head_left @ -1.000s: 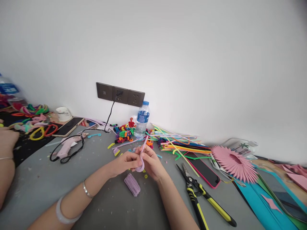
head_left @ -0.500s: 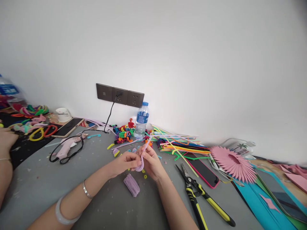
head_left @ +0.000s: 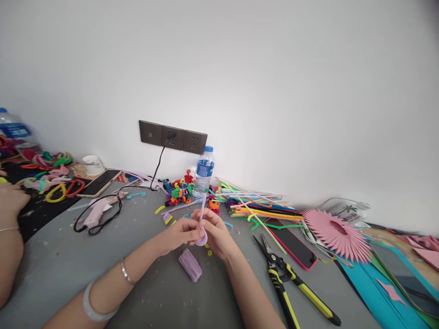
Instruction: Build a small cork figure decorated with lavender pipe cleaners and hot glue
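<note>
Between my two hands is a light purple pipe cleaner [head_left: 203,208], bent into a small loop at its lower end, with its free end pointing up. My left hand [head_left: 185,234] pinches it at the loop from the left. My right hand [head_left: 216,234] closes its fingers round it from the other side; some of its fingertips are hidden. Just below my hands lies a bundle of short purple pipe cleaners [head_left: 190,266] on the grey table [head_left: 151,288]. Small yellow bits [head_left: 209,252] lie close beneath my right hand.
Pruning shears [head_left: 283,274] lie on the right, near a phone [head_left: 295,246] and a pink pleated paper ring [head_left: 336,234]. Behind are a pipe cleaner pile [head_left: 264,208] and a water bottle [head_left: 205,173]. A glue gun [head_left: 96,212] and another person's arm [head_left: 10,246] are left.
The pipe cleaner's free end has swung from leaning right to nearly upright. My hands stay together around it. The whole view has shifted slightly.
</note>
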A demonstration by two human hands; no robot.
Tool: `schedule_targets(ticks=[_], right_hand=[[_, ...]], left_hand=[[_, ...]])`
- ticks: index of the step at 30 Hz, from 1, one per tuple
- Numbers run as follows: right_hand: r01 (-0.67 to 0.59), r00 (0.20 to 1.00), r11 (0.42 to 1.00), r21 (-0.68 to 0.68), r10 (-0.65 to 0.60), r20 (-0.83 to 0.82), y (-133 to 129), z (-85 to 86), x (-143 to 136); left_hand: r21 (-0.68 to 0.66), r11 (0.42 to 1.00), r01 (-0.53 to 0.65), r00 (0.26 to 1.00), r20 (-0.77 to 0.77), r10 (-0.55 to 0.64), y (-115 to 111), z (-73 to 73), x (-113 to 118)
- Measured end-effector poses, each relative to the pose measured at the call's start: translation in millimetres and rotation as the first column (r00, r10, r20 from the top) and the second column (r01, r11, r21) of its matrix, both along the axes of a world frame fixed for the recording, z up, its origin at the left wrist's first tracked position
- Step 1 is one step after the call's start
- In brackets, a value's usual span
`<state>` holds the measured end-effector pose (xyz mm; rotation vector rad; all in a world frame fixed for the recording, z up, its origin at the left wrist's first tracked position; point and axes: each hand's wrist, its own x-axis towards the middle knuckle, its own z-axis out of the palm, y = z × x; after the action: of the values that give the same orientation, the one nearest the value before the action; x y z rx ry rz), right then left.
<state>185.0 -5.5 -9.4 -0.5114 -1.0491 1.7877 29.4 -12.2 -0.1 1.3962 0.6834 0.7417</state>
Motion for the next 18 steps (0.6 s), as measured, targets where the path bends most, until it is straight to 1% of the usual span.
schedule_targets(ticks=[5, 10, 14, 18], right_hand=[[-0.038, 0.999, 0.999, -0.038, 0.038, -0.001, 0.4, -1.1, 0.4], [-0.065, 0.998, 0.996, -0.057, 0.065, 0.003, -0.1, -2.2, 1.1], [-0.033, 0.999, 0.999, -0.030, 0.033, 0.019, 0.6, -2.3, 1.2], [0.014, 1.000, 0.999, -0.034, -0.014, 0.019, 2.5, -2.2, 1.6]], left_hand=[[-0.035, 0.999, -0.012, 1.000, 0.015, 0.012, 0.1, -1.6, 1.0], [-0.086, 0.995, -0.048, 0.999, 0.020, 0.050, -1.5, 0.7, 2.4], [-0.114, 0.992, -0.052, 0.998, 0.035, 0.057, -2.8, 1.2, 3.5], [-0.137, 0.984, -0.112, 0.993, 0.027, 0.116, -2.3, 0.2, 4.2]])
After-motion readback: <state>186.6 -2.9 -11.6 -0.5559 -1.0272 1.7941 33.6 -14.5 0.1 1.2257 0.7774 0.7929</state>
